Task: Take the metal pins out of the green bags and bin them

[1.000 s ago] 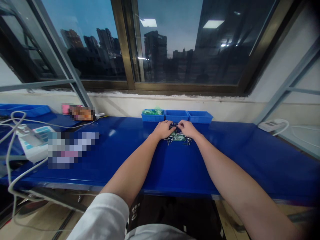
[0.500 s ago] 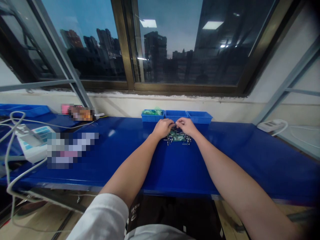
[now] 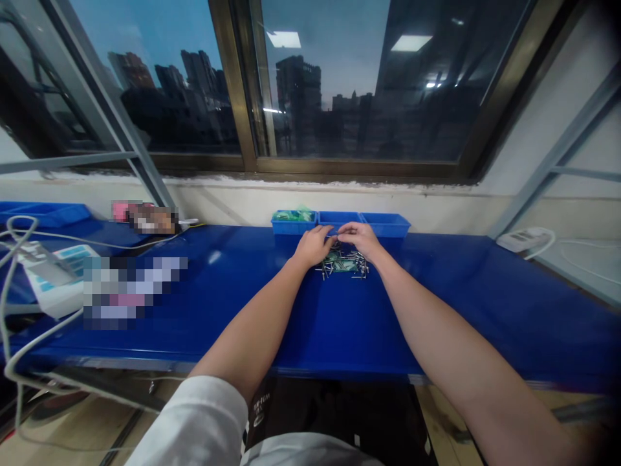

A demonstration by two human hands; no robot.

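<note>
Over the far side of a pile of thin metal pieces like screws or rivets (image 3: 347, 265), my left hand (image 3: 311, 247) is held with its thumb and index finger apart. Facing it from the other side is my right hand (image 3: 361, 239), its fingers stretched toward the left hand and loosely parted from the thumb. Nothing that I can make out sits in either hand. Pale green pieces show among the metal ones. Both hands partly cover the back of the pile.
Behind the hands stand three joined blue bins (image 3: 385, 225); green packets (image 3: 294, 215) fill the left one. A white device with cables (image 3: 61, 278) lies on the blue table (image 3: 233, 298) at left. A white power strip (image 3: 524, 239) lies at right.
The fingertips of both hands have loosened from a pinch and spread apart. The hands stay over the pile. The view has shifted slightly.
</note>
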